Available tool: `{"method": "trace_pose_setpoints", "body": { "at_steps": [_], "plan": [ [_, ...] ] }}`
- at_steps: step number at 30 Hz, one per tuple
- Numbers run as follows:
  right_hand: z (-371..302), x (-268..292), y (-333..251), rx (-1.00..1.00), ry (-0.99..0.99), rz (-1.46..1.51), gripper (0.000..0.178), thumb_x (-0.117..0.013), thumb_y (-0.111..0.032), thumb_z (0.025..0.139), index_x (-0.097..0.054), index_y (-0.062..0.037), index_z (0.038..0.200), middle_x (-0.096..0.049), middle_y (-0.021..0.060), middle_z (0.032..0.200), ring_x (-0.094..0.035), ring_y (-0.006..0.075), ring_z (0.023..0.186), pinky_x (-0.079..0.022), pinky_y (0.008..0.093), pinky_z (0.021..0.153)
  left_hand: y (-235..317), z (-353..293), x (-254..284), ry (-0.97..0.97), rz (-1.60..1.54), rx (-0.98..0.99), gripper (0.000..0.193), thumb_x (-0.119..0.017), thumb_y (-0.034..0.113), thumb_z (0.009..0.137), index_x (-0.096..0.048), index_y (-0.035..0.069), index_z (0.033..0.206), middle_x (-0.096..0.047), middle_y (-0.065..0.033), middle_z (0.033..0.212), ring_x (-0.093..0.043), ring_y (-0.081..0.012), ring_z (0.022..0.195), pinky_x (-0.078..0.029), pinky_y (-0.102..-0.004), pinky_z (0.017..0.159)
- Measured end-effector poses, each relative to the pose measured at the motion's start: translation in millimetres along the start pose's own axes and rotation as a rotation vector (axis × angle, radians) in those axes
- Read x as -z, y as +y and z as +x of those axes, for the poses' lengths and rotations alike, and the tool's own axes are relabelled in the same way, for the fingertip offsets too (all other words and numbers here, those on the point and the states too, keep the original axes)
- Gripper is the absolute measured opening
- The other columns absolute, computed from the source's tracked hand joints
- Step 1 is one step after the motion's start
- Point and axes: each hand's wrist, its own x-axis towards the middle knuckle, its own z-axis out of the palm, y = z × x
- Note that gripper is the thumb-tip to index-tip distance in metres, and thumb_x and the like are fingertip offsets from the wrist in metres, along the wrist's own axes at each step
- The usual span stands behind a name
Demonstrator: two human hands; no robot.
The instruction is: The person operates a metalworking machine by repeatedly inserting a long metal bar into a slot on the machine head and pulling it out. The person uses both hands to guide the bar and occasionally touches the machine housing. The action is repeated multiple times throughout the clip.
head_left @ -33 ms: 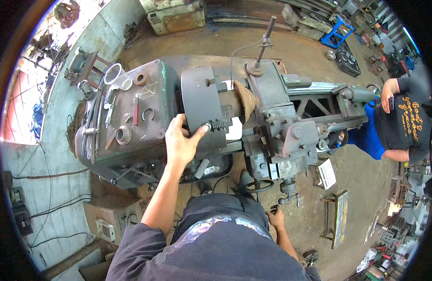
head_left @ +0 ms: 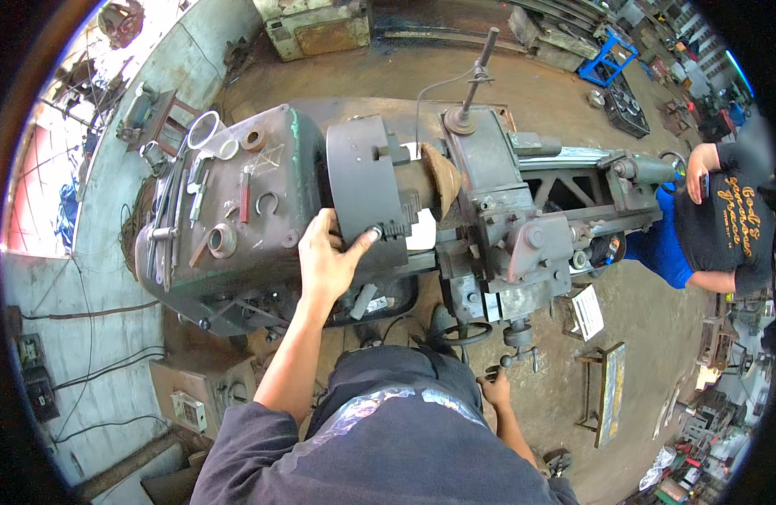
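Note:
On the lathe's spindle sits a large grey chuck (head_left: 354,172), its stepped jaws around a brownish workpiece with a flared, cone-like end (head_left: 439,181). My left hand (head_left: 326,265) grips the chuck's near rim: the fingers lie behind its edge and the thumb presses by a dark threaded screw (head_left: 394,229) on the near side. Lower down, my right hand (head_left: 495,390) hangs beside the carriage's ball-ended crank handle (head_left: 520,359). Its fingers are curled around something dark and small that I cannot make out. Right of the workpiece stands the tool post and carriage (head_left: 481,164).
The headstock top (head_left: 274,227) carries a clear plastic cup (head_left: 211,135), metal rings, a caliper-like tool and rods. A handwheel (head_left: 466,334) juts toward me. A small bench (head_left: 608,396) stands on the floor at right. Another person (head_left: 725,219) stands beyond the tailstock.
My left thumb has shifted slightly right and toward me along the chuck's edge. My right hand and the carriage look the same.

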Motion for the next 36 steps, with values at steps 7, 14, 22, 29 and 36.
{"method": "trace_pose_setpoints", "body": {
  "at_steps": [7, 14, 22, 29, 36],
  "plan": [
    [27, -13, -6, -0.03, -0.096, 0.02, 0.052, -0.082, -0.022, 0.08, -0.06, -0.002, 0.123, -0.074, 0.0187, 0.102, -0.073, 0.0317, 0.092, -0.056, 0.0409, 0.085, -48, -25, -26, -0.123, -0.168, 0.033, 0.047, -0.093, 0.004, 0.069, -0.071, -0.003, 0.11, -0.078, -0.0159, 0.098, -0.076, -0.0204, 0.089, -0.059, -0.0343, 0.08],
    [22, -17, -4, -0.086, -0.14, 0.091, 0.049, -0.08, -0.024, 0.082, -0.06, -0.0011, 0.12, -0.075, 0.0196, 0.099, -0.073, 0.0299, 0.094, -0.057, 0.0405, 0.083, -95, -36, -50, -0.024, 0.143, -0.225, 0.036, -0.093, 0.015, 0.065, -0.078, 0.004, 0.095, -0.076, -0.0174, 0.094, -0.075, -0.0353, 0.084, -0.06, -0.0434, 0.076],
    [21, -29, 23, -0.117, -0.085, 0.159, 0.049, -0.08, -0.022, 0.083, -0.058, -0.002, 0.121, -0.075, 0.0191, 0.099, -0.073, 0.0272, 0.086, -0.057, 0.0382, 0.077, -119, -34, -66, -0.072, 0.142, -0.172, 0.033, -0.091, 0.016, 0.068, -0.079, 0.004, 0.096, -0.078, -0.0172, 0.096, -0.076, -0.0341, 0.088, -0.06, -0.0414, 0.078],
    [30, -34, 31, -0.126, -0.079, 0.137, 0.047, -0.078, -0.015, 0.084, -0.056, -0.0015, 0.123, -0.075, 0.0185, 0.096, -0.073, 0.0241, 0.084, -0.057, 0.036, 0.073, -116, -32, -64, -0.097, 0.165, -0.188, 0.033, -0.091, 0.016, 0.067, -0.079, 0.004, 0.095, -0.078, -0.0174, 0.095, -0.076, -0.0339, 0.087, -0.06, -0.041, 0.078],
    [33, -30, 18, -0.106, -0.103, 0.121, 0.049, -0.083, -0.03, 0.082, -0.059, -0.0061, 0.118, -0.077, 0.0169, 0.097, -0.074, 0.0338, 0.091, -0.056, 0.0434, 0.082, -106, -35, -57, -0.075, 0.251, -0.172, 0.038, -0.092, 0.017, 0.065, -0.077, 0.002, 0.097, -0.077, -0.0196, 0.096, -0.076, -0.0359, 0.089, -0.06, -0.042, 0.079]
  ]
}}
